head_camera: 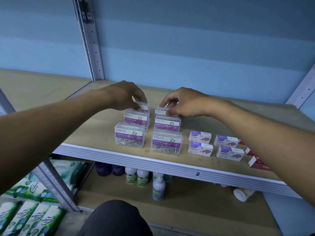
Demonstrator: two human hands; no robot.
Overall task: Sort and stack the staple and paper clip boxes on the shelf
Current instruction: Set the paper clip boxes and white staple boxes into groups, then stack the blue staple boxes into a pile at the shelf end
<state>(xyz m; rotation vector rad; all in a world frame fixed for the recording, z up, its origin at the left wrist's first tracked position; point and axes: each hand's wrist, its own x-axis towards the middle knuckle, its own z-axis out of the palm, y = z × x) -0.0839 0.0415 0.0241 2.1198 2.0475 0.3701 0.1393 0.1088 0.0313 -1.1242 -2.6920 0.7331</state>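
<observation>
Illumination is dim and cool, with a blue cast across the back wall (204, 40). Light is diffuse, probably from overhead; shadows on the shelf (95, 132) are soft and faint. No glare is present. Wide-angle distortion bows the shelf edge and stretches both forearms toward the frame borders. Centre labels read sharp; the lower shelf (196, 201) is darker and softer.

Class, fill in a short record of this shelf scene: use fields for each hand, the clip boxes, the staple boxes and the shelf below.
left hand: grips rear left paper clip box
right hand: grips rear right paper clip box
paper clip boxes: two columns, clear plastic
purple staple boxes: four, right of clips
red boxes: far right, partly hidden
lower shelf: bottles
</observation>
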